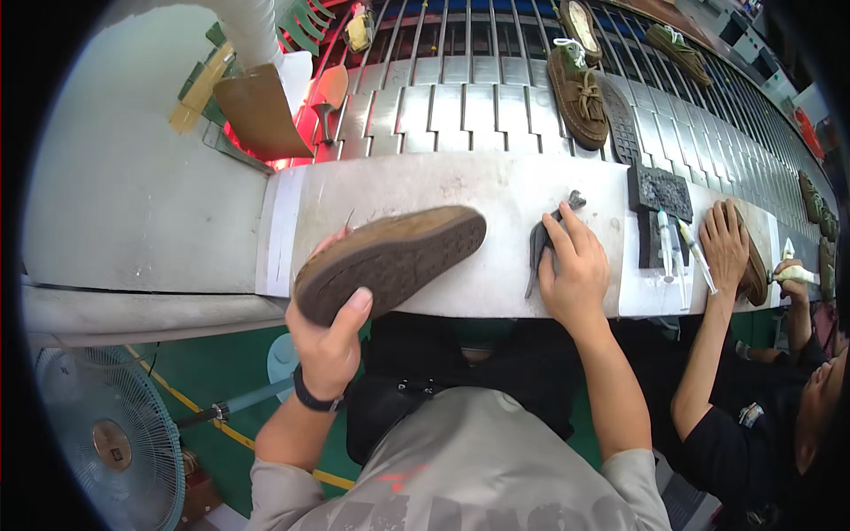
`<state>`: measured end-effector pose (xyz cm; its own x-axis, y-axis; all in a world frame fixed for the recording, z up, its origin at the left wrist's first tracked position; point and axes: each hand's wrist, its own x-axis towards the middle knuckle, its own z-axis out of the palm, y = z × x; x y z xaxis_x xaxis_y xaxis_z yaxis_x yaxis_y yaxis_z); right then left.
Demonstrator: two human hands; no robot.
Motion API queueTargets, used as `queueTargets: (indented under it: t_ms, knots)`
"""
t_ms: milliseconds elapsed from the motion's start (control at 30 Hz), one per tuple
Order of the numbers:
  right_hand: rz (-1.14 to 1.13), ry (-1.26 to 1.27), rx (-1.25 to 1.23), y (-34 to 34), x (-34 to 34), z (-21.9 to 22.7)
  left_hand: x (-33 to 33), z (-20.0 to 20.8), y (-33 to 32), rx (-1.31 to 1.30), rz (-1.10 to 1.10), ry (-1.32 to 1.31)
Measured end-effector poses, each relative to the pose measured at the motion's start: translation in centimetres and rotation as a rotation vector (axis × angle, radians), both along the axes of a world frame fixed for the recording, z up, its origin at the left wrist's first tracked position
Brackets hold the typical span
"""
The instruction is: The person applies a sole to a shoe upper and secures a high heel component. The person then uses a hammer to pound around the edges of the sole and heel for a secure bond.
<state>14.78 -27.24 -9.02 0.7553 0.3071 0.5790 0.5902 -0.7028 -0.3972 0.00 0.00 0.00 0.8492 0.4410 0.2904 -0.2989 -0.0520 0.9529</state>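
Two bare hands, one table, clock taken from the middle of the view.

Left hand [328,341], 8 o'clock: clamped on a shoe, thumb across the sole; dark band [314,392] at the wrist.
Shoe [398,261], just left of the middle: brown upper, dark sole turned to the wearer, held over the table, far end toward 2 o'clock.
Right hand [575,265], 3 o'clock: fingers bent over a tool; how firmly they close on it, cannot tell.
Tool [537,241], under that hand: dark grey, metal head toward 2 o'clock.
Table [460,181]: pale, worn.
Fan [115,442], 8 o'clock, beside the table.
Syringes [666,252], at least two, 3 o'clock: clear barrels, pale within; contents too small to tell. They lie against dark blocks [658,190].
Co-worker's hand [726,243], farther along 3 o'clock: resting on a brown shoe [755,265].
Board [261,111], between 10 and 11 o'clock: brown, upright; red glow beside it.
Conveyor [460,115], 12 o'clock: metal slats, bearing a laced shoe [580,102] at 1 o'clock.
Open shoe [582,26], beyond: pale lining inside.
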Motion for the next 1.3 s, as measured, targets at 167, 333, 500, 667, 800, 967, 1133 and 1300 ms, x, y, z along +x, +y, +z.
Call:
queueTargets:
  t_ms: [167,333,500,667,800,967,1133,1300]
  knots:
    - [0.018,0.005,0.023,0.3,0.3,0.7,12.9,2.3,-0.8,0.453,-0.069,-0.163]
    - [0.030,0.014,0.049,-0.3,0.5,0.7,28.5,-0.9,-0.1,1.367,-0.079,-0.049]
    - [0.010,0.020,0.065,0.0,0.9,0.8,32.8,-6.5,0.1,1.460,-0.207,0.349]
    - [0.008,0.028,0.067,-0.8,1.1,0.5,31.5,-5.4,1.9,1.204,-0.339,0.294]
    - [0.007,0.011,0.068,-0.7,0.9,0.4,31.8,-7.2,13.3,1.384,0.539,0.442]
    - [0.053,0.251,0.189,-0.9,1.1,1.7,31.5,-7.5,23.4,1.136,0.493,0.817]
    - [0.040,0.025,0.619,-1.3,2.3,11.7,30.5,-7.3,22.3,1.152,0.498,0.426]
    - [0.476,0.246,0.555,4.4,3.1,11.5,23.5,-1.4,10.9,0.770,0.406,0.083]
